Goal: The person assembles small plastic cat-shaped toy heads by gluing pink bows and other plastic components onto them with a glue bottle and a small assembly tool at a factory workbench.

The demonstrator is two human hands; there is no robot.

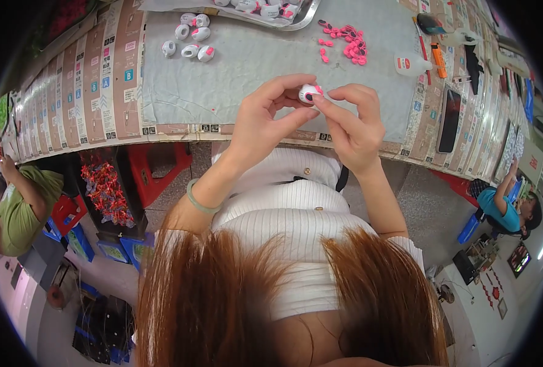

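Above the table's near edge, my left hand (262, 119) pinches a small white rounded toy head (306, 93) between thumb and fingers. A small pink-and-black piece (318, 90) sits against the head's right side. My right hand (356, 125) has its fingertips at that piece, pressing it to the head; its curled fingers partly hide the contact. Several similar white heads (190, 51) lie in a loose group at the far left of the grey sheet. A pile of small pink-and-black pieces (352, 44) lies on the sheet at the far right.
A metal tray (305, 17) with more white heads stands at the back. To the right are a white squeeze bottle (411, 64), an orange cutter (439, 60), a red stick (422, 46) and a dark phone (449, 121). Other people sit at left (26, 208) and right (509, 208).
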